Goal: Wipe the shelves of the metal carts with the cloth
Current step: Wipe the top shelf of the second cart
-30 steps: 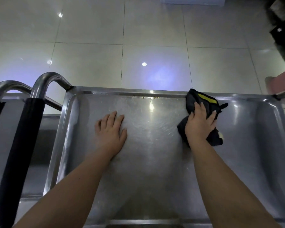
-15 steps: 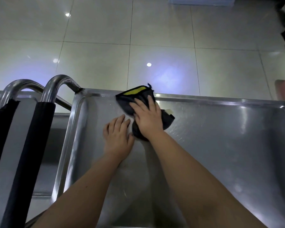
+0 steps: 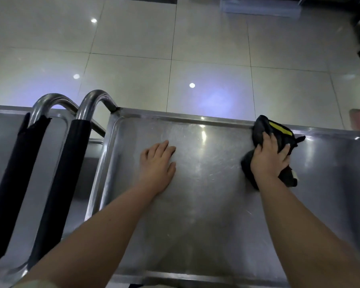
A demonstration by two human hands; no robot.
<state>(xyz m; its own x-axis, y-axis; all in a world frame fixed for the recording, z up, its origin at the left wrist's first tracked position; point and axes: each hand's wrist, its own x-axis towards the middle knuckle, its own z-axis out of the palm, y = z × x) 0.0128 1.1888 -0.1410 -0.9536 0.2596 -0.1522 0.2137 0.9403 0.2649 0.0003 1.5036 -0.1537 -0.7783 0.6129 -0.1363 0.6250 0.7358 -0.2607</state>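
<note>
- The right hand (image 3: 269, 156) pressed flat on the black cloth (image 3: 264, 129), fingers spread over it and curled at the edges; its grip held the cloth down against the shelf, likely so the whole palm could drive the wipe.
- The cloth, bunched and showing a yellow stripe, sat at the right of centre in the frame, touching the far rim of the top shelf (image 3: 206, 204), which suggested the stroke was working along that back edge.
- The left hand (image 3: 157, 163) lay open, palm down on the bare metal, holding nothing; it probably steadied the cart and the person's lean.
- The shelf was a shallow steel tray with a raised rim, scuffed with fine swirls and catching ceiling lights.
- At the left of the frame, two curved handles (image 3: 92, 104) with black padded sleeves rose beside a second cart (image 3: 0, 129).
- Beyond lay a glossy, pale tiled floor (image 3: 133, 48) with lamp reflections.
</note>
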